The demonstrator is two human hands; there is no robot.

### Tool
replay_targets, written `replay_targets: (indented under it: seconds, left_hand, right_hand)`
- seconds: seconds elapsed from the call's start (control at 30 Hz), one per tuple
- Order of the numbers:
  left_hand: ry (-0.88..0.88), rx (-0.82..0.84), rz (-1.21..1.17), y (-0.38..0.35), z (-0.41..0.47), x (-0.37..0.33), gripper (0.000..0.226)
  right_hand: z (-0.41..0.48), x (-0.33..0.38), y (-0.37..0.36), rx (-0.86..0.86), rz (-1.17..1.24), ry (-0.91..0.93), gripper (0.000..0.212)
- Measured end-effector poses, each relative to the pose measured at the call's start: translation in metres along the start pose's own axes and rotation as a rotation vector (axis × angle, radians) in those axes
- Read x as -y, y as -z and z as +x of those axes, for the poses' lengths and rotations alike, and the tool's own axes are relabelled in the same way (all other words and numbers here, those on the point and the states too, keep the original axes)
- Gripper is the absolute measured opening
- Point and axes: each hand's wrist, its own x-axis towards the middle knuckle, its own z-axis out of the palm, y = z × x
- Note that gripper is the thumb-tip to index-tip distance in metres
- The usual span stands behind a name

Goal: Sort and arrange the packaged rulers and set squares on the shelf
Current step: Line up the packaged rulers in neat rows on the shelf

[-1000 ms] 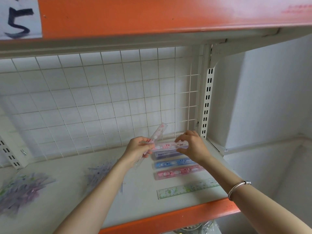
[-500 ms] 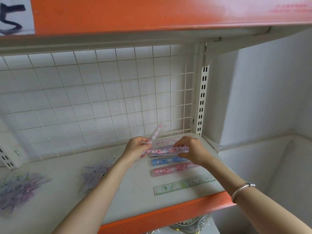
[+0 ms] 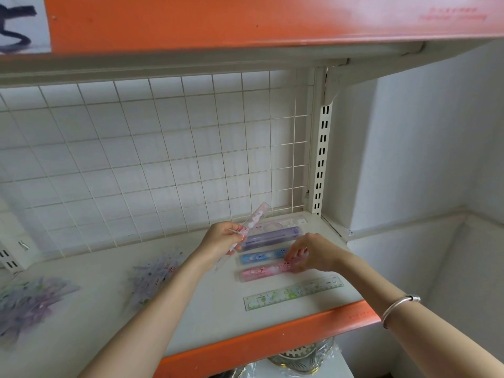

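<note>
My left hand [image 3: 224,238] grips a clear packaged ruler with pink print [image 3: 253,222], tilted up toward the wire grid. My right hand [image 3: 308,252] pinches the right end of a pink packaged ruler [image 3: 261,272] lying on the shelf [image 3: 207,309]. Behind it lie a blue ruler [image 3: 261,258], a purple ruler [image 3: 272,237] and a pale pink pack [image 3: 283,222] at the back. A green transparent ruler [image 3: 294,291] lies nearest the front edge.
Two loose heaps of packaged set squares lie on the shelf, one in the middle [image 3: 152,276] and one at the left [image 3: 30,298]. A wire grid [image 3: 152,159] backs the shelf. An orange lip [image 3: 272,339] marks the front edge; an upright post [image 3: 321,159] stands right.
My right hand has come forward from the back of the row with the pink ruler and set it down on the front pink pack. The left hand has kept its tilted ruler.
</note>
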Motion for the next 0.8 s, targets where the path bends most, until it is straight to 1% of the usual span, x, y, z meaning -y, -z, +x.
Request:
replay_targets:
  seconds: [0.17, 0.23, 0.3, 0.4, 0.5, 0.57, 0.63, 0.67, 0.73, 0.77, 0.8]
  left_hand:
    - [-0.005, 0.022, 0.017, -0.001, -0.001, 0.001, 0.012]
    - [-0.004, 0.028, 0.031, -0.001, -0.001, 0.002, 0.012]
    - [-0.008, 0.034, 0.039, -0.002, -0.002, 0.002, 0.012]
    - [-0.042, 0.028, 0.064, -0.004, -0.004, 0.001, 0.012]
    - [-0.181, -0.029, 0.145, -0.006, -0.004, 0.001, 0.016]
    - [-0.273, -0.064, 0.231, -0.008, -0.005, -0.001, 0.016]
    - [-0.319, -0.073, 0.244, -0.010, -0.006, -0.002, 0.016]
    - [-0.329, -0.077, 0.240, -0.012, -0.007, -0.003, 0.016]
    - [-0.333, -0.085, 0.245, -0.013, -0.009, -0.005, 0.017]
    - [-0.334, -0.088, 0.246, -0.014, -0.010, -0.005, 0.017]
    - [-0.333, -0.093, 0.248, -0.014, -0.009, -0.006, 0.017]
  right_hand:
    - [-0.001, 0.002, 0.001, 0.035, -0.022, -0.016, 0.029]
    - [-0.001, 0.005, 0.002, -0.034, -0.013, 0.004, 0.023]
    - [-0.001, 0.011, 0.002, -0.152, 0.068, 0.022, 0.013]
    - [0.001, 0.024, 0.002, -0.259, 0.285, -0.017, 0.005]
    - [0.007, 0.031, 0.005, -0.346, 0.672, -0.131, 0.017]
    - [0.009, 0.035, 0.008, -0.342, 0.917, -0.245, 0.027]
    - [0.010, 0.039, 0.009, -0.299, 1.087, -0.295, 0.030]
    - [0.011, 0.040, 0.009, -0.294, 1.170, -0.284, 0.027]
    - [0.011, 0.043, 0.009, -0.313, 1.323, -0.238, 0.012]
    - [0.010, 0.045, 0.009, -0.328, 1.375, -0.213, 0.005]
    - [0.010, 0.046, 0.009, -0.349, 1.405, -0.184, 0.003]
